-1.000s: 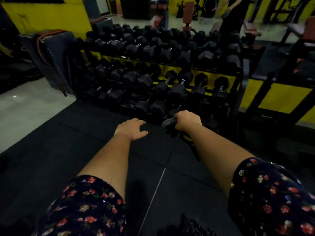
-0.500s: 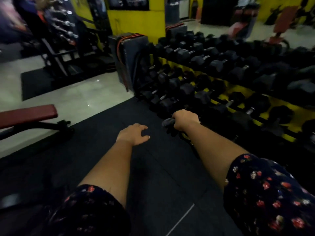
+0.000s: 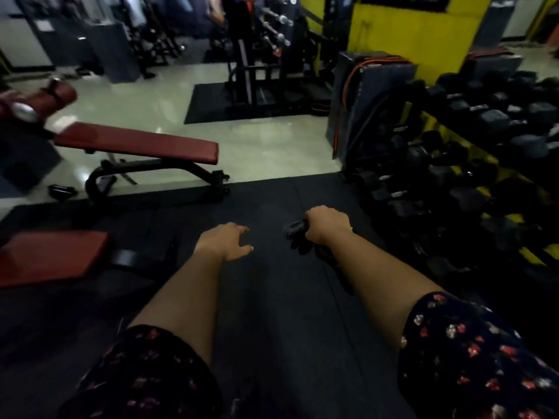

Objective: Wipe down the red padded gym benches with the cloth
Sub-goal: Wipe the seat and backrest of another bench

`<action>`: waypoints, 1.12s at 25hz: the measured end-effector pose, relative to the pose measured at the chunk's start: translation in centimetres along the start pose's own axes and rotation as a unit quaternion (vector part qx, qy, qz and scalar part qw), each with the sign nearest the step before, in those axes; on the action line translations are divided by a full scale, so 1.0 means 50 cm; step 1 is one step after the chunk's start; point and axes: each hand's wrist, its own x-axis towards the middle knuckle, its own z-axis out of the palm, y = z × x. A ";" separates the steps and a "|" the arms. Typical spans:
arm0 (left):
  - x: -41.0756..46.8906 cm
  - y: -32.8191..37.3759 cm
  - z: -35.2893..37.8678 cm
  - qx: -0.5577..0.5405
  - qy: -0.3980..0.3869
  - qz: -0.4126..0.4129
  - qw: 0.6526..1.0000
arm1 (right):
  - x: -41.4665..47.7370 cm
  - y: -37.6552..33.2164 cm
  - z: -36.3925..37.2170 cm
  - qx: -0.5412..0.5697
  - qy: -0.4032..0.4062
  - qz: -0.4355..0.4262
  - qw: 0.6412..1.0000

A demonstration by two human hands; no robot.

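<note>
A red padded bench point(image 3: 142, 142) on a black frame stands at the left, half on the pale floor and half on the black mat. The red pad of a second bench point(image 3: 51, 255) shows at the near left edge. My right hand point(image 3: 328, 224) grips a dark cloth point(image 3: 295, 232), bunched in the fist and hanging below it, out over the mat. My left hand point(image 3: 225, 241) floats beside it with relaxed fingers and holds nothing. Both hands are well clear of either bench.
A long yellow rack of black dumbbells point(image 3: 465, 164) fills the right side. Dark boards with an orange band point(image 3: 367, 98) lean at its near end. A black barbell stand point(image 3: 257, 71) is on a mat farther back. Red roller pads point(image 3: 39, 99) sit at far left.
The view has swung left, away from the dumbbell rack, bringing the red benches into sight. Both hands keep their pose, the right still holding the cloth.
</note>
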 end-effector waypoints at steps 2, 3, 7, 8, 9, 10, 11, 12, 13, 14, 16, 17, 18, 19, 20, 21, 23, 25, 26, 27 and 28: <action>0.032 -0.080 -0.013 -0.012 0.008 -0.031 0.999 | 0.082 -0.071 -0.012 -0.014 0.001 -0.031 0.999; 0.050 -0.122 -0.023 -0.019 0.010 -0.044 0.999 | 0.123 -0.112 -0.019 -0.020 -0.001 -0.047 0.999; 0.101 -0.298 -0.069 -0.054 0.013 -0.097 0.994 | 0.270 -0.281 -0.057 -0.044 0.003 -0.112 0.993; 0.107 -0.338 -0.080 -0.055 0.013 -0.104 0.993 | 0.301 -0.317 -0.066 -0.039 0.010 -0.122 0.992; 0.110 -0.385 -0.089 -0.056 0.018 -0.116 0.992 | 0.336 -0.362 -0.074 -0.026 0.018 -0.132 0.991; 0.110 -0.431 -0.096 -0.060 0.028 -0.130 0.989 | 0.367 -0.407 -0.079 -0.014 0.025 -0.143 0.989; 0.107 -0.476 -0.100 -0.068 0.039 -0.144 0.986 | 0.392 -0.453 -0.081 -0.008 0.030 -0.159 0.987; 0.098 -0.517 -0.098 -0.073 0.044 -0.161 0.983 | 0.412 -0.501 -0.080 -0.009 0.029 -0.180 0.983; 0.086 -0.556 -0.093 -0.074 0.041 -0.179 0.980 | 0.430 -0.547 -0.074 -0.012 0.026 -0.200 0.979; 0.074 -0.593 -0.085 -0.073 0.037 -0.196 0.977 | 0.446 -0.595 -0.068 -0.013 0.024 -0.218 0.975; 0.050 -0.658 -0.072 -0.073 0.034 -0.225 0.971 | 0.472 -0.679 -0.059 -0.007 0.023 -0.250 0.968; 0.037 -0.695 -0.067 -0.079 0.035 -0.242 0.966 | 0.486 -0.728 -0.056 -0.004 0.023 -0.271 0.962; 0.026 -0.732 -0.060 -0.089 0.039 -0.257 0.961 | 0.499 -0.777 -0.053 -0.003 0.020 -0.292 0.956; 0.013 -0.767 -0.053 -0.101 0.042 -0.274 0.956 | 0.510 -0.826 -0.050 0.002 0.013 -0.313 0.950; -0.001 -0.803 -0.045 -0.107 0.042 -0.292 0.949 | 0.522 -0.878 -0.044 0.011 0.004 -0.333 0.943; -0.011 -0.839 -0.036 -0.109 0.041 -0.312 0.943 | 0.536 -0.928 -0.040 0.020 -0.004 -0.348 0.937; -0.022 -0.909 -0.024 -0.120 0.035 -0.352 0.927 | 0.567 -1.018 -0.038 0.028 -0.013 -0.374 0.927; -0.016 -0.972 -0.025 -0.128 0.040 -0.381 0.915 | 0.608 -1.098 -0.044 0.034 -0.012 -0.403 0.914; -0.007 -1.003 -0.029 -0.137 0.049 -0.394 0.907 | 0.634 -1.138 -0.050 0.029 -0.011 -0.420 0.907; 0.002 -1.034 -0.035 -0.150 0.058 -0.407 0.899 | 0.660 -1.177 -0.059 0.022 -0.009 -0.434 0.901; 0.011 -1.063 -0.043 -0.159 0.061 -0.419 0.892 | 0.687 -1.216 -0.071 0.014 -0.004 -0.445 0.895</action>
